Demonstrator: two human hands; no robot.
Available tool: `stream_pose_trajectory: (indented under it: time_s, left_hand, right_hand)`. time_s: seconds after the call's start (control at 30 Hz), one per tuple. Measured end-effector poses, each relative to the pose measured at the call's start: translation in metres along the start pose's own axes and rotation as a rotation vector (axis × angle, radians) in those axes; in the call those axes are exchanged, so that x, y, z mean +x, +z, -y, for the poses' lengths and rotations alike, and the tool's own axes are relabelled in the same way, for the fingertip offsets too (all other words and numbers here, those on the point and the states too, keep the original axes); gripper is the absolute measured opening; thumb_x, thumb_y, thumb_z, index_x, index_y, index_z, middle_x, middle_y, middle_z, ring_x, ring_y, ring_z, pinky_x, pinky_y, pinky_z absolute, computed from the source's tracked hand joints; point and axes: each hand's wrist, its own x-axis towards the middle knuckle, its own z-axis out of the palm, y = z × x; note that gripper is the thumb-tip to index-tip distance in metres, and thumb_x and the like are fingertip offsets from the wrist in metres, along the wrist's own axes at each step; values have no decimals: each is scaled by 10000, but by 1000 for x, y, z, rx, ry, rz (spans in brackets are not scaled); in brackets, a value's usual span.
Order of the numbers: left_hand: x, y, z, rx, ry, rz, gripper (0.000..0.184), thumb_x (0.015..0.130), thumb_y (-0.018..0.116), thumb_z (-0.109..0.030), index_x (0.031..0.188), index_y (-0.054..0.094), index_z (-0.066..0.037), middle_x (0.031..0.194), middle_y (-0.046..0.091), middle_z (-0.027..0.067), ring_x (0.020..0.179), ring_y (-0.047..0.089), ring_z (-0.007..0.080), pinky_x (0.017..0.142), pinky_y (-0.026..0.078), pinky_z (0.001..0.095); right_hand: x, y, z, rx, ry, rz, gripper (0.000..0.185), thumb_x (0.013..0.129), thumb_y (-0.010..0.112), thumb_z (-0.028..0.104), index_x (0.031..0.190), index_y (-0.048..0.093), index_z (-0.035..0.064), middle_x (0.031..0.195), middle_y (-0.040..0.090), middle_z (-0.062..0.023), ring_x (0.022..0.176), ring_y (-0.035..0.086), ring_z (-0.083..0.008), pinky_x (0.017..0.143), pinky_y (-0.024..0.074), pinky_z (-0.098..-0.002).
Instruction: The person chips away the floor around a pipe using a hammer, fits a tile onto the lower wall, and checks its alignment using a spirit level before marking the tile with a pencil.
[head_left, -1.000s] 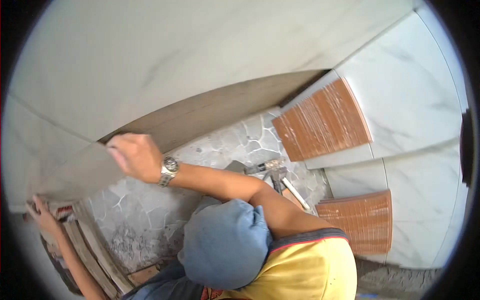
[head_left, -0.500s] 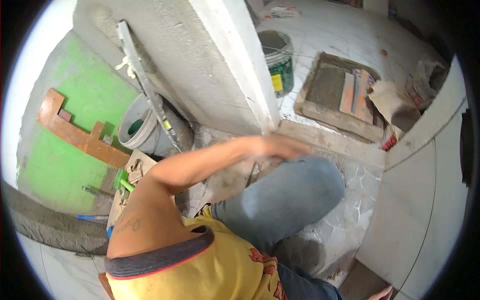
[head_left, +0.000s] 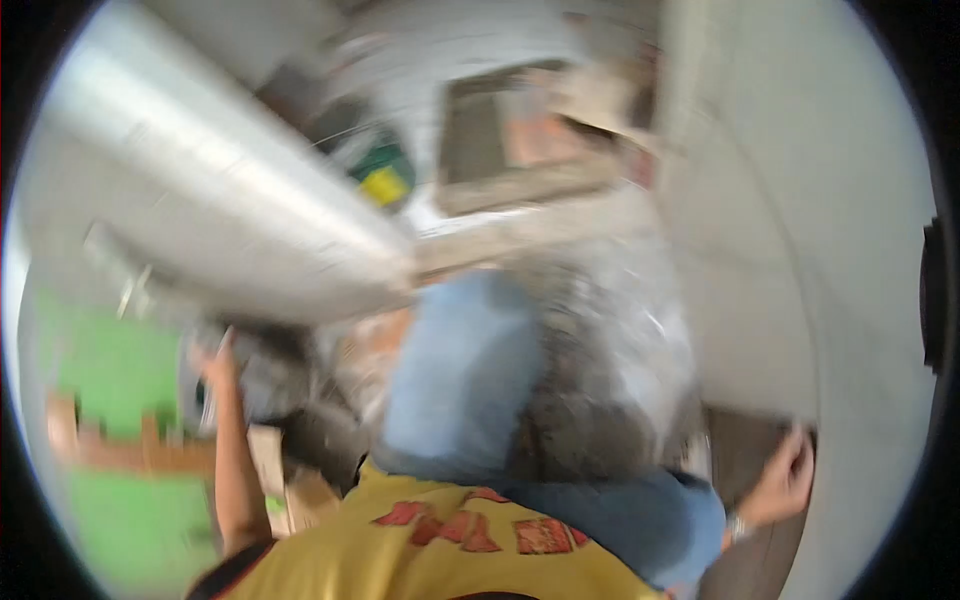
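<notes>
Pale, smooth wall tiling (head_left: 870,330) stands along the right side, a dull brown bare strip (head_left: 740,455) lying beside its lower edge. At that edge, near and right, is the right hand (head_left: 785,480), a silvery watch (head_left: 737,525) on its wrist. Its fingers curve inward, the gap to the thumb narrow, and seem to touch the tiling; I cannot tell whether they grip anything. Nearest in the middle are a yellow shirt with red patches (head_left: 440,550) and a bent knee in blue jeans (head_left: 465,370).

On the left, the left hand (head_left: 213,362) is raised in front of a blurred grey container (head_left: 272,375); contact and the spread of its fingers cannot be told. Light brown flat pieces (head_left: 305,500) lie near that forearm. Beyond it, farther left, an orange-brown notched strip (head_left: 150,455) crosses a bright green surface (head_left: 110,370).

Farther off, past a raised beige sill (head_left: 520,240), a shallow rectangular tray (head_left: 530,190) rests on the white floor (head_left: 420,90). Left of it stands a dark green bucket with a yellow label (head_left: 385,165).
</notes>
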Motion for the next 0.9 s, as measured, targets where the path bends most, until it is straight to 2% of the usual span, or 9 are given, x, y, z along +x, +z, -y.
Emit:
stream_pose_trajectory:
  time_s: [0.1,0.17,0.2,0.27,0.33,0.43,0.57,0.7,0.9]
  left_hand:
    - [43,15,69,-6,188,-64,515,865,654,-97,1326,524,91,1253,633,261,1069,638,350,901,538,458]
    - [28,0,-7,-302,13,118,466,853,632,-124,1256,560,98,1053,686,201,890,666,305,780,548,443]
    - [-7,-17,-65,-736,25,112,466,851,635,-150,1245,564,89,992,686,176,843,663,282,752,547,422]
    - [-38,-35,-171,-840,281,236,463,891,646,-212,1258,552,53,951,653,132,822,652,241,725,550,383]
    - [-72,-40,-289,-932,365,246,529,988,620,-323,1334,452,40,1124,601,167,830,650,269,815,576,419]
    - [-59,-5,-394,-1103,640,429,472,1022,582,-316,1380,459,-35,1220,590,195,1012,671,326,826,612,467]
    - [-146,38,-553,-1237,863,717,418,1019,572,-436,1110,524,-31,877,723,190,754,731,238,635,623,332]
    - [-230,108,-636,-1575,906,796,376,981,673,-350,1091,476,-49,784,673,120,638,697,227,524,565,335]
    - [-299,174,-668,-1722,789,840,314,986,676,-261,1069,536,8,896,662,95,708,662,175,606,558,320]
  right_hand:
    - [-6,1,14,163,-4,-40,189,924,738,131,988,758,-46,837,746,-96,741,673,-125,692,546,-265]
    - [-7,0,17,209,-28,-92,168,902,754,124,937,764,-40,772,739,-83,689,667,-122,668,537,-264]
    - [-6,-1,22,202,-35,-82,163,893,760,119,934,764,-39,764,737,-83,682,665,-122,665,537,-263]
    - [-5,-3,23,181,-76,-72,150,878,768,110,927,765,-32,750,733,-85,666,664,-125,659,535,-263]
    - [-4,1,19,163,-109,-96,133,867,771,100,919,766,-22,739,730,-90,647,664,-130,652,535,-264]
    - [-2,1,18,137,-215,-144,114,850,778,84,909,764,-12,731,727,-94,626,671,-144,644,536,-265]
    - [-6,5,18,229,-243,-224,101,846,776,70,916,759,-2,722,723,-110,612,680,-156,632,536,-274]
    - [-7,7,11,272,-241,-203,98,858,765,73,924,758,0,718,714,-129,614,694,-162,633,542,-272]
    - [-6,4,13,272,-218,-184,100,867,760,104,913,760,15,739,728,-136,637,721,-185,628,549,-282]
